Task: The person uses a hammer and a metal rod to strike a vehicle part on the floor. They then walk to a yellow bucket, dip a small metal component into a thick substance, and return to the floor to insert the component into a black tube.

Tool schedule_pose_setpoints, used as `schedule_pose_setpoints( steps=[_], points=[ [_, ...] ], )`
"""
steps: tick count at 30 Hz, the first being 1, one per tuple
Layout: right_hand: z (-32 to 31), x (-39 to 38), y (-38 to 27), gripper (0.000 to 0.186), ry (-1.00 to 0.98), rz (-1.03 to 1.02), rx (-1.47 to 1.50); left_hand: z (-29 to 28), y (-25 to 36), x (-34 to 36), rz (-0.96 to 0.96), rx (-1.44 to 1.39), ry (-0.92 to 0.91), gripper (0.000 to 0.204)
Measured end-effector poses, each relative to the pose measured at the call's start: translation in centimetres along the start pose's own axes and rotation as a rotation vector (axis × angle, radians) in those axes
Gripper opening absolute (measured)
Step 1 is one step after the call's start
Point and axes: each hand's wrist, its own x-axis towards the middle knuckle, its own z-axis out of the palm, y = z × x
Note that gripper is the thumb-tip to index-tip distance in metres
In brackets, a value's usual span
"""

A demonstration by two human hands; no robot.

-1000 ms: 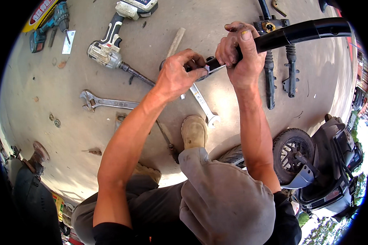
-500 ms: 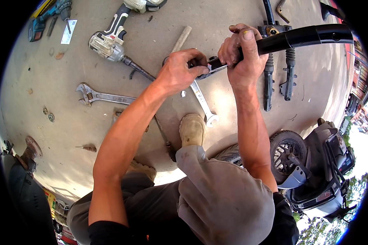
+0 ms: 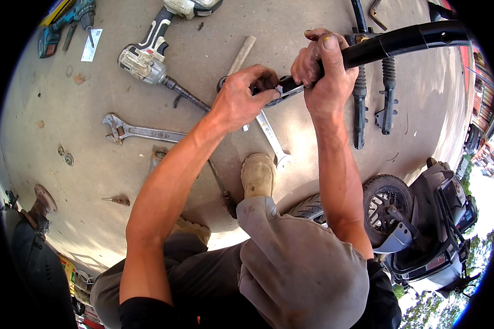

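Note:
My right hand (image 3: pixel 329 71) is wrapped round a thick black curved tube (image 3: pixel 406 43), thumb laid along its top. The tube sweeps up and away to the right; a small hole shows near its far end. At the tube's lower left end, a narrower dark part with a bright metal edge (image 3: pixel 291 96) sticks out below my right fist. There my left hand (image 3: pixel 244 93) is closed in a pinch, with a small pale bit showing by its fingertips; what it holds is mostly hidden. An open-ended wrench (image 3: pixel 270 134) lies on the floor just below.
An impact wrench (image 3: pixel 148 63) with a long socket bar and an adjustable wrench (image 3: pixel 142 132) lie to the left. Black fork legs (image 3: pixel 360 109) lie at the right. Farther off are a drill (image 3: pixel 85 16), washers (image 3: pixel 69 159) and a scooter (image 3: pixel 422 219). My boot (image 3: pixel 259 175) is below my hands.
The black tube's far end has swung slightly up and to the left. Both hands keep their places on the part, with only small shifts.

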Motion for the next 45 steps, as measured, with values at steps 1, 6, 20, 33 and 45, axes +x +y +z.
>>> schedule_pose_setpoints(
  steps=[1, 6, 20, 33, 45],
  points=[
    [0.1, 0.1, -0.1, 0.045, 0.002, 0.006, 0.006, 0.1, -0.1, 0.0, -0.011, -0.012, 0.006, 0.025],
    [0.0, 0.3, 0.1, 0.044, -0.001, 0.006, 0.009, 0.3, -0.1, -0.1, -0.015, -0.046, 0.034, 0.02],
    [0.2, 1.1, 0.0, 0.04, -0.007, 0.013, -0.019, 1.3, 0.1, -0.5, -0.002, -0.103, 0.155, 0.017],
    [1.2, 1.1, -0.3, 0.051, 0.024, 0.015, -0.122, 1.3, 0.5, -0.4, -0.018, -0.073, 0.166, 0.012],
    [1.2, 1.3, -0.4, 0.048, 0.032, 0.056, -0.127, 1.4, 0.0, -0.4, 0.041, -0.038, 0.172, 0.018]
  ],
)
